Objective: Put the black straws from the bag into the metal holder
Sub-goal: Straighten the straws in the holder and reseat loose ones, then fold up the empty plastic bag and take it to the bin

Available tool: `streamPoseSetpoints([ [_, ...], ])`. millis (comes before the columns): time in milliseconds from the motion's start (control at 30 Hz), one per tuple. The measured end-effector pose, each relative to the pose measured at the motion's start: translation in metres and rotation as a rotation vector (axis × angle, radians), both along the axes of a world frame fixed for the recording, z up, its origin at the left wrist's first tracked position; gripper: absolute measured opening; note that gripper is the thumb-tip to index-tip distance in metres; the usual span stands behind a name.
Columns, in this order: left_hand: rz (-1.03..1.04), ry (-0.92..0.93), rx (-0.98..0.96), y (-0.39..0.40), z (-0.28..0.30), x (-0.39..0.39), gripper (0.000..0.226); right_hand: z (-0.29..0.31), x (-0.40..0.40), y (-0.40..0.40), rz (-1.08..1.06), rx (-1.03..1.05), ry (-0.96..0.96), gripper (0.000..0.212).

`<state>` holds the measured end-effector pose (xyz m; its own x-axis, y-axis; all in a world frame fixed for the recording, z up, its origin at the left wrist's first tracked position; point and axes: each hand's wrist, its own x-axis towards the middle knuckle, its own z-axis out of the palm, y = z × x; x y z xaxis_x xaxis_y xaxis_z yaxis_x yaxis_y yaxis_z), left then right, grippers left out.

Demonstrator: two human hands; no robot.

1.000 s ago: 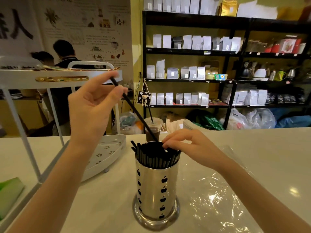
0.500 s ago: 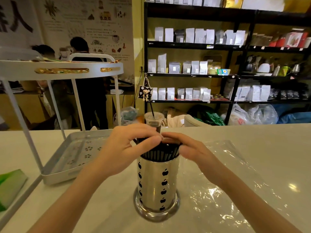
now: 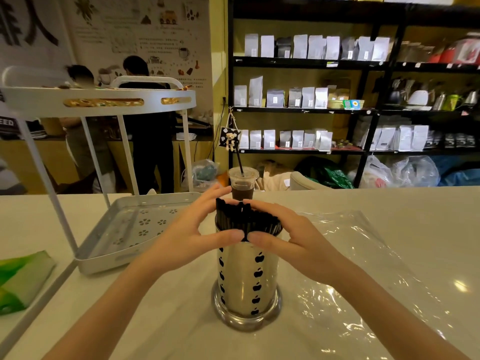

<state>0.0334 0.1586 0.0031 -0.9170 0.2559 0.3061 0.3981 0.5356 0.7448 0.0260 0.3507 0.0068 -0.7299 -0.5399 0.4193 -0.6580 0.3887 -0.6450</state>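
on the counter, both hands now cup the black straws [image 3: 246,222] standing in the metal holder [image 3: 246,276]: left hand [image 3: 197,229] has released its raised straw, right hand [image 3: 288,237] presses alongside; bag [image 3: 350,268] looks empty, so filling seems finished.

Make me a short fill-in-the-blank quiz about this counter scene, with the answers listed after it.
1. The black straws stand in a metal holder decorated with black ____ shapes.
2. Both hands, left hand and right hand, cup the ____ of the straws.
3. The clear plastic bag lies ____ on the counter.
4. Behind the holder stands an iced drink cup with one ____ in it.

Answers: apple; tops; flat; straw
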Motion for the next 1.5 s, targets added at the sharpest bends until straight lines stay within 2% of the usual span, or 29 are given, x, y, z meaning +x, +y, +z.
streamPoseSetpoints([
  [133, 0.022, 0.057, -0.026, 0.004, -0.005, -0.001, 0.084, 0.001, 0.002, -0.003, 0.000, 0.009, 0.004, 0.036],
  [333, 0.027, 0.120, -0.063, 0.009, -0.008, 0.003, 0.070, 0.000, -0.001, -0.001, -0.012, -0.002, 0.004, 0.027],
  [433, 0.009, 0.120, -0.105, 0.009, -0.006, 0.007, 0.069, 0.000, 0.001, 0.001, -0.004, 0.008, 0.031, 0.030],
  [500, 0.023, 0.149, -0.110, 0.011, -0.001, 0.011, 0.072, -0.002, 0.000, 0.005, -0.017, 0.002, 0.015, 0.041],
  [567, 0.107, 0.281, -0.087, 0.017, 0.006, 0.019, 0.086, -0.005, -0.001, 0.014, -0.051, 0.005, 0.001, 0.061],
  [633, 0.196, 0.577, -0.086, 0.030, 0.013, 0.031, 0.087, -0.006, 0.001, 0.028, -0.076, 0.017, 0.008, 0.067],
  [700, 0.143, 0.853, -0.072, 0.053, 0.016, 0.045, 0.064, -0.006, 0.002, 0.046, -0.123, 0.011, 0.016, 0.064],
  [767, -0.016, 0.919, -0.062, 0.083, 0.009, 0.052, 0.047, -0.008, 0.001, 0.067, -0.205, -0.017, 0.021, 0.058],
  [833, -0.130, 0.761, -0.072, 0.111, -0.003, 0.050, 0.037, -0.017, -0.002, 0.090, -0.290, -0.051, 0.015, 0.057],
  [900, -0.166, 0.500, -0.098, 0.133, -0.018, 0.040, 0.036, -0.033, -0.007, 0.114, -0.388, -0.066, -0.013, 0.051],
  [1033, -0.081, 0.179, -0.215, 0.161, -0.068, -0.006, 0.044, -0.082, -0.021, 0.165, -0.669, -0.047, -0.085, 0.039],
  [1133, 0.026, -0.038, -0.438, 0.170, -0.093, -0.031, 0.053, -0.112, -0.029, 0.192, -0.859, 0.068, -0.145, 0.041],
  [1267, 0.150, -0.159, -0.663, 0.178, -0.115, -0.047, 0.063, -0.131, -0.041, 0.208, -1.073, 0.336, -0.165, 0.040],
  [1367, 0.207, -0.259, -0.688, 0.181, -0.126, -0.050, 0.070, -0.136, -0.044, 0.207, -1.170, 0.470, -0.205, 0.048],
  [1500, 0.214, -0.189, -0.685, 0.183, -0.130, -0.052, 0.063, -0.137, -0.048, 0.207, -1.179, 0.486, -0.239, 0.048],
])
